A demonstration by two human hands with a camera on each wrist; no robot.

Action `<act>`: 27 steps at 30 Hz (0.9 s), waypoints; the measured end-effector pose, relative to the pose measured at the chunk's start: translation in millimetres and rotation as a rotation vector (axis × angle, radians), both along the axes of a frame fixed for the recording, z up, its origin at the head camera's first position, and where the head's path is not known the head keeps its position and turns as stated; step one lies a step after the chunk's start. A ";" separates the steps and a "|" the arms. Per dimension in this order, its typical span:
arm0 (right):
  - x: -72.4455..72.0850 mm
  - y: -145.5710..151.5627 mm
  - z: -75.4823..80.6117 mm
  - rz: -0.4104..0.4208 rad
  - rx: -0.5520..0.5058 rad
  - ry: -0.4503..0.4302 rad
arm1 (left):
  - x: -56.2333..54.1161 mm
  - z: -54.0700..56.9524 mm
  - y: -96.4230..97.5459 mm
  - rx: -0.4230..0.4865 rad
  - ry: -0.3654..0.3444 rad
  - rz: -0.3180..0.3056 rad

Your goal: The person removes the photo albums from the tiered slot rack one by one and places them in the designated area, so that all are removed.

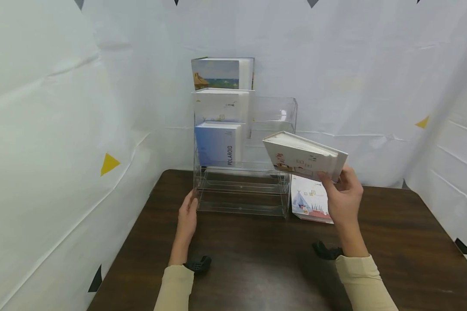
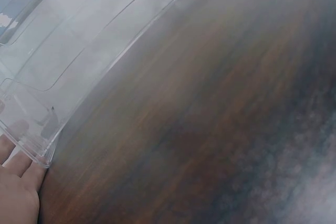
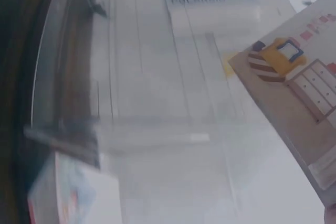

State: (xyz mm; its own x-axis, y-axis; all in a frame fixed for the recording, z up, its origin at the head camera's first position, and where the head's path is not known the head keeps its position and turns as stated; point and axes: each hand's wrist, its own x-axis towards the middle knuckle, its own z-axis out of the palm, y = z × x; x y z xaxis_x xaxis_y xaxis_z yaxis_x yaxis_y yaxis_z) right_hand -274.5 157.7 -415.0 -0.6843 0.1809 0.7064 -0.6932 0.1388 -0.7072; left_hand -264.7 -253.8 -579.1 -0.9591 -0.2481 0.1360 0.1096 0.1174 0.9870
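My right hand (image 1: 346, 196) pinches the lower right corner of a white hardcover book (image 1: 303, 155), thumb on the front cover. That book is held tilted in the air, in front of the right side of a clear acrylic tiered rack (image 1: 241, 211). In the right wrist view, the held book (image 3: 294, 82) shows a drawn chest of drawers on its cover. My left hand (image 1: 187, 214) rests at the rack's lower left side; in the left wrist view its fingers (image 2: 20, 163) lie straight against the clear corner.
Three books stand on the rack's left side: a landscape one (image 1: 215, 73) on top, a white one (image 1: 218, 106) in the middle, and a blue POLAROID one (image 1: 218, 144) below. Another white book (image 1: 310, 198) lies right of the rack on the dark wooden table (image 1: 253, 268). White sheeting (image 1: 358, 73) hangs behind.
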 end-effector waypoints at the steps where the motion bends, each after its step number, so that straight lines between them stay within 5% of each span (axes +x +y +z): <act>1: 0.5 6.2 0.1 0.006 -0.030 0.002 | 0.3 -0.5 -0.6 0.000 -0.002 0.004; 7: 4.1 48.4 -1.1 -0.145 -0.079 -0.086 | 1.5 -3.5 -4.4 0.004 -0.017 0.012; 16: -1.5 113.2 -19.9 -0.440 -0.119 -0.450 | 3.4 -5.2 -6.4 0.033 -0.018 0.003; 21: -8.5 154.5 -37.9 -0.466 -0.175 -0.744 | 0.3 -4.1 -2.6 0.038 -0.017 -0.008; 27: -19.2 203.6 -57.2 -0.408 -0.030 -1.054 | -2.7 -1.1 0.8 0.040 -0.014 -0.017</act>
